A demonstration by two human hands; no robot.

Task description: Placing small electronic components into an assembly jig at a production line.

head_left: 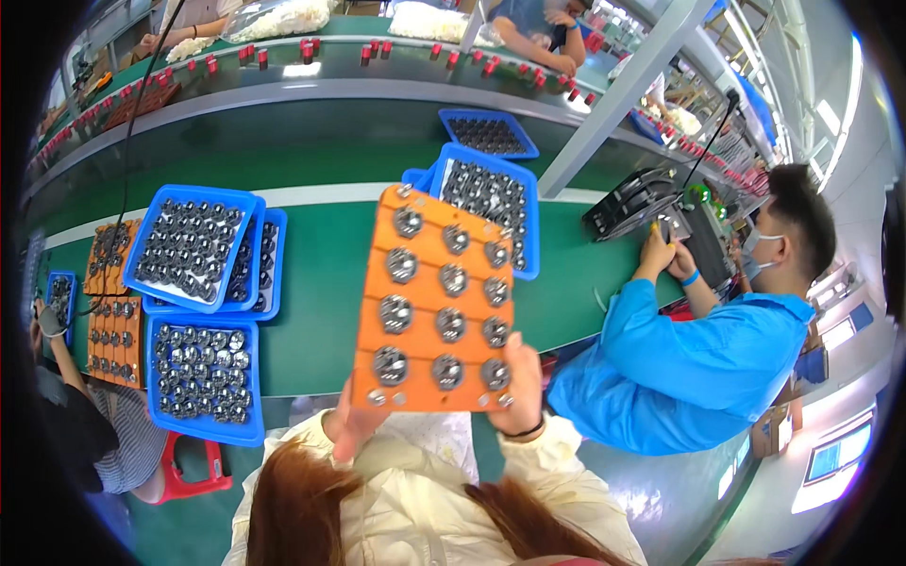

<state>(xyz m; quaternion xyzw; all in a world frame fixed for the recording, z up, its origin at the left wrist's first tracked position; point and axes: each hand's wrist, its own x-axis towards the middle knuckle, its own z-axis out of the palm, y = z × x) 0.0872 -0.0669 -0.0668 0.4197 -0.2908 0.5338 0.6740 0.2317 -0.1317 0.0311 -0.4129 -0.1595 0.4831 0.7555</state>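
Note:
In front of me I hold up an orange fixture board [427, 292], tilted toward me. Rows of shiny round metal parts [451, 324] sit in its face. My left hand [345, 423] grips the lower left corner, its fingers partly hidden behind the board. On the lower right edge, my right hand [522, 387] is closed with the thumb against the side. Behind the board, a blue tray [531, 217] of similar dark, shiny parts is partly covered.
Stacked blue trays [274, 274] of parts stand on the green bench [321, 340] at left, with another blue tray [255, 415] nearer. Orange boards [142, 344] lie beyond them. A co-worker in blue [679, 349] handles something at right. A grey post [613, 104] rises from the bench.

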